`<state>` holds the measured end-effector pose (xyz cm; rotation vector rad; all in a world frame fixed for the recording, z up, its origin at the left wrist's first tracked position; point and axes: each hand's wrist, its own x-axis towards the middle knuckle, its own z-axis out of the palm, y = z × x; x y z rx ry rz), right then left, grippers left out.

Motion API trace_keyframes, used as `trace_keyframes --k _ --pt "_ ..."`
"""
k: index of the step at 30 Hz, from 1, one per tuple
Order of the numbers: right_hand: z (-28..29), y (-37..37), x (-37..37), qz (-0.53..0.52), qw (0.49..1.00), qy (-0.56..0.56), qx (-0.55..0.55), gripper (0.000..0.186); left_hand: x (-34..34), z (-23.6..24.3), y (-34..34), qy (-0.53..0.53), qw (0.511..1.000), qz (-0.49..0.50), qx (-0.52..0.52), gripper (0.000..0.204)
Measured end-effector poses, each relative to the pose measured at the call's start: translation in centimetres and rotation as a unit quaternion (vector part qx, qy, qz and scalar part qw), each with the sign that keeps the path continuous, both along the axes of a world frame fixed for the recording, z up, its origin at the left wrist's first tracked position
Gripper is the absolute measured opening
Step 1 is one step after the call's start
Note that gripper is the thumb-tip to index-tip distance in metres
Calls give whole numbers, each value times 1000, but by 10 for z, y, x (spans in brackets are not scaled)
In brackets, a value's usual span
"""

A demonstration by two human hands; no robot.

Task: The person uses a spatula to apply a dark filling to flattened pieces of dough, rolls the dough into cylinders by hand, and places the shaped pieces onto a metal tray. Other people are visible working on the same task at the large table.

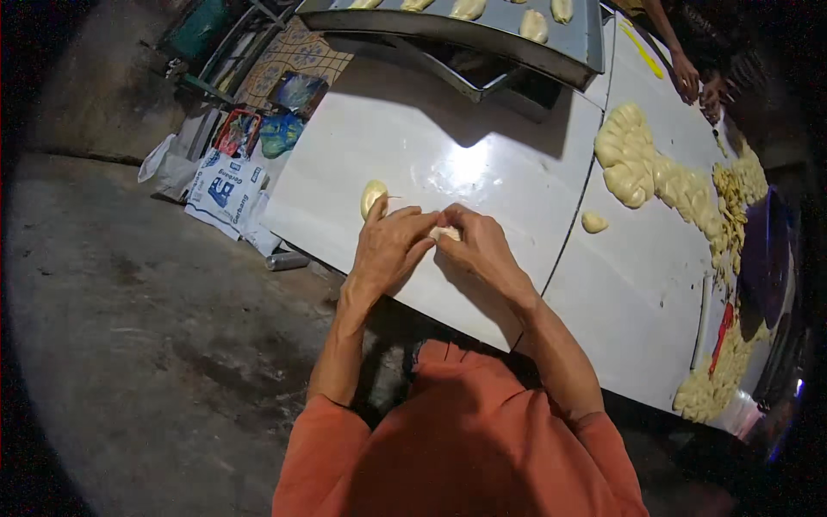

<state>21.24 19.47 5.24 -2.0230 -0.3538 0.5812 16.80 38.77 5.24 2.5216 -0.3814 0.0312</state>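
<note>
Near the front edge of the white tabletop, a small piece of dough [445, 233] is pinched between the fingers of both my hands. My left hand [392, 246] closes on its left side, and my right hand [478, 246] on its right. The fingers hide most of the piece. Just beyond my left index finger lies an oval dough piece [373, 196] on the table. Another small dough lump [594, 222] rests to the right, apart from my hands.
A raised metal tray [482, 39] with several shaped dough pieces stands at the far side. On the right are a large dough mass [624, 155], a purple basin [765, 258] and a red-handled tool [722, 336]. Another person's hands [699, 84] are at the far right. Printed sacks [226, 191] lie left of the table.
</note>
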Motion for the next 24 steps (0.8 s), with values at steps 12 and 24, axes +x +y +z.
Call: trace_keyframes --k 12,24 --pt "6 -155 -43 35 940 301 157 32 -17 -18 -8 -24 993 -2 114 32" --pt "60 -309 -111 -228 948 174 138 33 -44 11 -174 -10 997 -41 -57 51"
